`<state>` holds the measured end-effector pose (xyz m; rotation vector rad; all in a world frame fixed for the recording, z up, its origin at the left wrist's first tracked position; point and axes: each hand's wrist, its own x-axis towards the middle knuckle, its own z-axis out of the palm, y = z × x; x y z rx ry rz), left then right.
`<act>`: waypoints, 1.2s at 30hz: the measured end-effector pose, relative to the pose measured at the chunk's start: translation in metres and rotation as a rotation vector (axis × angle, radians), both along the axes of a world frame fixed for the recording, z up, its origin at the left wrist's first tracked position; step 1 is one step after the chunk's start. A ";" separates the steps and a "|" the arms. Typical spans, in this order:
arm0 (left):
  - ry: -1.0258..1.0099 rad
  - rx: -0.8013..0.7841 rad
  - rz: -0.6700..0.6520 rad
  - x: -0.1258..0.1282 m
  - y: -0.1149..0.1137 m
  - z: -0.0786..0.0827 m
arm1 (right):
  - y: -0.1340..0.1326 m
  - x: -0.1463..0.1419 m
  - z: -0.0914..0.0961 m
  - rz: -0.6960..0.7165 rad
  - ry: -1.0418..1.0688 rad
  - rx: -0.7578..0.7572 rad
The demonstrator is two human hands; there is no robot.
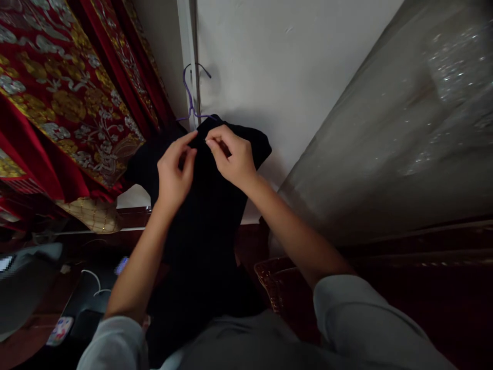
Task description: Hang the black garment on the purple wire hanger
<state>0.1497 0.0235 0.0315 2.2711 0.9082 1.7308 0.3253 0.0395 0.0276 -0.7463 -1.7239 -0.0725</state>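
Note:
A black garment (204,221), perhaps a dress, hangs in front of me on a purple hanger (191,105). At the upper front of the garment, just below the hanger, my left hand (175,167) has its index finger stretched out and its thumb apart from it. Close beside it, my right hand (234,154) is closed in a pinch, thumb against index finger. What lies between those fingertips is too small and dark to make out. The hanger's hook is up by a pale vertical strip on the wall.
Red embroidered garments (77,108) hang close on the left. Plastic-wrapped material (393,133) leans on the right above carved dark wood (269,280). At lower left are a person's grey-clad part (31,288), a white cable (96,280) and a patterned phone-like object (60,330).

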 end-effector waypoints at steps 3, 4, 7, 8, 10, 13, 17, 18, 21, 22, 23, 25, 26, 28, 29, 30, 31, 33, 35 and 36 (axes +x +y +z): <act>0.089 -0.016 -0.009 0.004 0.019 0.020 | 0.007 0.003 0.004 -0.019 -0.062 0.015; 0.071 -0.042 -0.016 0.006 0.021 0.022 | 0.011 0.004 0.002 -0.027 -0.070 0.029; -0.068 -0.145 -0.051 0.013 0.022 0.022 | 0.028 0.005 -0.011 -0.051 -0.056 0.114; -0.111 -0.182 -0.065 0.014 0.023 0.022 | 0.034 0.005 -0.016 -0.057 -0.051 0.145; -0.162 -0.251 -0.086 0.016 0.026 0.020 | 0.045 0.003 -0.026 -0.053 -0.058 0.189; -0.187 -0.297 -0.070 0.016 0.030 0.019 | 0.051 -0.003 -0.032 -0.024 -0.072 0.183; -0.214 -0.260 -0.040 0.017 0.029 0.014 | 0.044 -0.013 -0.033 -0.001 0.001 0.112; -0.212 -0.245 -0.040 0.017 0.029 0.012 | 0.041 -0.015 -0.033 -0.005 0.033 0.088; -0.185 -0.216 -0.051 0.017 0.027 0.009 | 0.037 -0.018 -0.036 -0.031 0.072 0.007; -0.178 -0.215 -0.053 0.016 0.026 0.009 | 0.038 -0.017 -0.036 -0.040 0.062 -0.015; -0.177 -0.217 -0.053 0.015 0.027 0.010 | 0.039 -0.016 -0.037 -0.048 0.046 -0.034; -0.197 -0.221 -0.047 0.011 0.028 0.013 | 0.043 -0.014 -0.037 -0.061 0.009 -0.064; -0.211 -0.216 -0.043 0.009 0.030 0.015 | 0.045 -0.013 -0.037 -0.064 -0.008 -0.076; -0.224 -0.194 -0.044 0.006 0.032 0.017 | 0.046 -0.012 -0.036 -0.062 -0.032 -0.104; -0.221 -0.183 -0.048 0.005 0.033 0.017 | 0.046 -0.013 -0.036 -0.060 -0.035 -0.123; -0.211 -0.174 -0.051 0.005 0.034 0.016 | 0.044 -0.014 -0.036 -0.056 -0.029 -0.143; -0.198 -0.164 -0.052 0.005 0.033 0.015 | 0.042 -0.016 -0.036 -0.051 -0.009 -0.163; -0.151 -0.141 -0.049 0.005 0.032 0.011 | 0.035 -0.022 -0.037 -0.013 0.073 -0.207; -0.081 -0.119 -0.043 0.004 0.030 0.009 | 0.027 -0.028 -0.036 0.090 0.189 -0.290; -0.039 -0.115 -0.043 0.002 0.029 0.008 | 0.023 -0.030 -0.035 0.158 0.248 -0.353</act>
